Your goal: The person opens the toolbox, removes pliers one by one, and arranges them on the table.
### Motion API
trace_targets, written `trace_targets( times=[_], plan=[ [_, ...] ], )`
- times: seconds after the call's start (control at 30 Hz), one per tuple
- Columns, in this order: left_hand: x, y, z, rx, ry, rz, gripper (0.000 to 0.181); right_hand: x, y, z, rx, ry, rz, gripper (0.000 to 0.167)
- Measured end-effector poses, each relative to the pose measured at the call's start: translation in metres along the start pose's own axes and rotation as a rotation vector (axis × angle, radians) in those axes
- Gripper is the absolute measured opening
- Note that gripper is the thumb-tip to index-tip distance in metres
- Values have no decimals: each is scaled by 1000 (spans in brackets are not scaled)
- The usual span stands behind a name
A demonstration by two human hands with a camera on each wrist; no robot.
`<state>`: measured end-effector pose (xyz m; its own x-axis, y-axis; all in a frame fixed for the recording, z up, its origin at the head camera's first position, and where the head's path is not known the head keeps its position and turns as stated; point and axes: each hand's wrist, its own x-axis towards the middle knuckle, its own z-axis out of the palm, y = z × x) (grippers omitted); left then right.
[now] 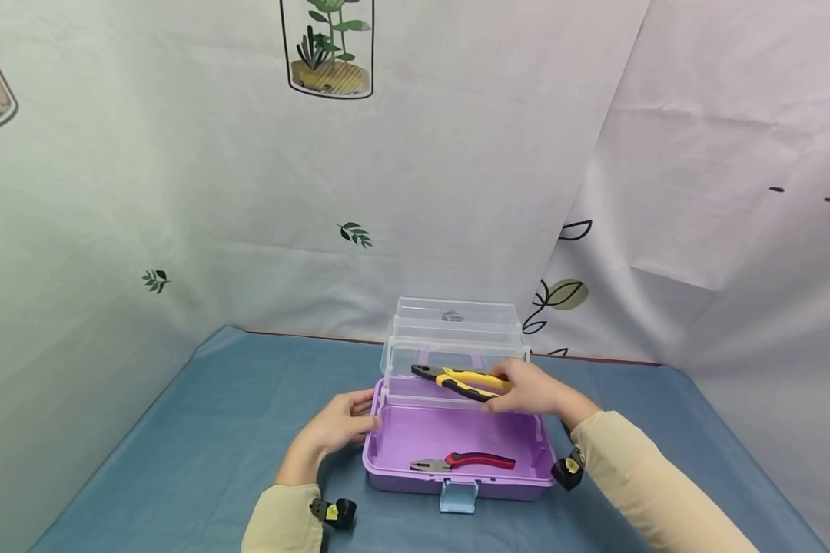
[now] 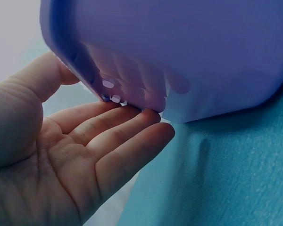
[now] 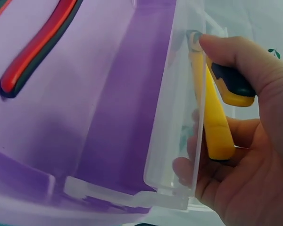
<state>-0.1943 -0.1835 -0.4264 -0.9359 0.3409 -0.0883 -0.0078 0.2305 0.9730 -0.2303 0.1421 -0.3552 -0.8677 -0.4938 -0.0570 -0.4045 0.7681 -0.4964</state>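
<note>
A purple toolbox (image 1: 456, 434) stands on the table with its clear upper trays (image 1: 456, 332) raised at the back. My right hand (image 1: 529, 388) grips pliers with yellow and black handles (image 1: 466, 380) at the clear tray, jaws pointing left. Close up in the right wrist view, thumb and fingers are about the yellow handles (image 3: 217, 127), partly behind the clear tray wall. At the toolbox's left side, my left hand (image 1: 339, 422) rests with nearly straight fingers against the outer wall and the thumb near the rim (image 2: 47, 28). Pliers with red and black handles (image 1: 480, 460) lie in the purple base.
A light blue latch (image 1: 459, 497) hangs down at the toolbox's front. Blue cloth (image 1: 200, 468) covers the table around it. A white printed curtain (image 1: 456, 192) rises behind the table and along both sides.
</note>
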Motion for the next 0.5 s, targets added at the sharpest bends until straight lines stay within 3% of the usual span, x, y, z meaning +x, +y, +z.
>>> trace_targets(
  times=[0.5],
  plan=[
    [0,-1,0,-15,5,-2,66,-10,1,12,41,99,-20,62]
  ],
)
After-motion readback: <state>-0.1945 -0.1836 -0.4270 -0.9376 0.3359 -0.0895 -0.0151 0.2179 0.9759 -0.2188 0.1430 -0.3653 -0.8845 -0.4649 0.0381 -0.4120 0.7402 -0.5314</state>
